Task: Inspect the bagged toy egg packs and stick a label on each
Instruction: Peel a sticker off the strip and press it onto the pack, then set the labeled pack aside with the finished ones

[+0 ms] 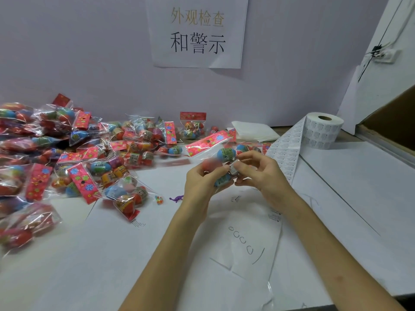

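Note:
A clear bag of toy eggs (225, 154) with a red flowered header card is held up over the middle of the table. My left hand (203, 182) grips its lower part, fingers curled round the eggs. My right hand (258, 173) is at the bag's right side and pinches a small white label (233, 169) against it. A roll of white labels (323, 130) stands at the back right, and its strip (286, 153) trails down behind my right hand.
A big heap of bagged egg packs (67, 153) covers the left of the white table (134, 254). A small purple toy (176, 198) and a tiny coloured piece (159, 199) lie loose near the heap. Folded white cloth (253, 131) lies at the back. A paper sign (197, 30) hangs on the wall.

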### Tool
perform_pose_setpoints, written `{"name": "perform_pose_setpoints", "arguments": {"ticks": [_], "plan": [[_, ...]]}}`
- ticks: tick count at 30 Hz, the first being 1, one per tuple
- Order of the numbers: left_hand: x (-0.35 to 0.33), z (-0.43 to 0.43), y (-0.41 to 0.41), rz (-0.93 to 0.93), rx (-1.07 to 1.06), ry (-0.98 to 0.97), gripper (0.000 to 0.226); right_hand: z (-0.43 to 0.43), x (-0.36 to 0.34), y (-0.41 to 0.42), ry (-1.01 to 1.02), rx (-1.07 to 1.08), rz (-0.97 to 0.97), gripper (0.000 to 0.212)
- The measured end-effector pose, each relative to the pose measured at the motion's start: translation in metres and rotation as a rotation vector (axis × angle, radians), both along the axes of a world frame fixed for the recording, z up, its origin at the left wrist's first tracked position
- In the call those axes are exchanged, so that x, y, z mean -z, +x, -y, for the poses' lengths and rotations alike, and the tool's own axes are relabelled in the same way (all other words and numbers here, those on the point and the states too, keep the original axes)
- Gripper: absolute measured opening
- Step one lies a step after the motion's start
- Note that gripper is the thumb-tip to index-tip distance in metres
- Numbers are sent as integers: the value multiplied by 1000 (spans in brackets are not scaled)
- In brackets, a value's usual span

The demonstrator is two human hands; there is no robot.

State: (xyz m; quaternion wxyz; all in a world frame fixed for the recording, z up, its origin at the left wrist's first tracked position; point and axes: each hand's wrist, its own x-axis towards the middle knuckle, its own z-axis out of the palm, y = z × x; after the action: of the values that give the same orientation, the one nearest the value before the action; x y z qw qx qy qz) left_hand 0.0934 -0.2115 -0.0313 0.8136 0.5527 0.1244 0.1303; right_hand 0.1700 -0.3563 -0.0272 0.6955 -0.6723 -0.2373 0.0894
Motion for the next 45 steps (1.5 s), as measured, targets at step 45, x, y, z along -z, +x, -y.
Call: {"name": "perform_pose_setpoints", "arguments": {"ticks": [45], "plan": [[3,-3,0,-120,-65,130,19,42,-5,26,-256,-79,-177,12]]}}
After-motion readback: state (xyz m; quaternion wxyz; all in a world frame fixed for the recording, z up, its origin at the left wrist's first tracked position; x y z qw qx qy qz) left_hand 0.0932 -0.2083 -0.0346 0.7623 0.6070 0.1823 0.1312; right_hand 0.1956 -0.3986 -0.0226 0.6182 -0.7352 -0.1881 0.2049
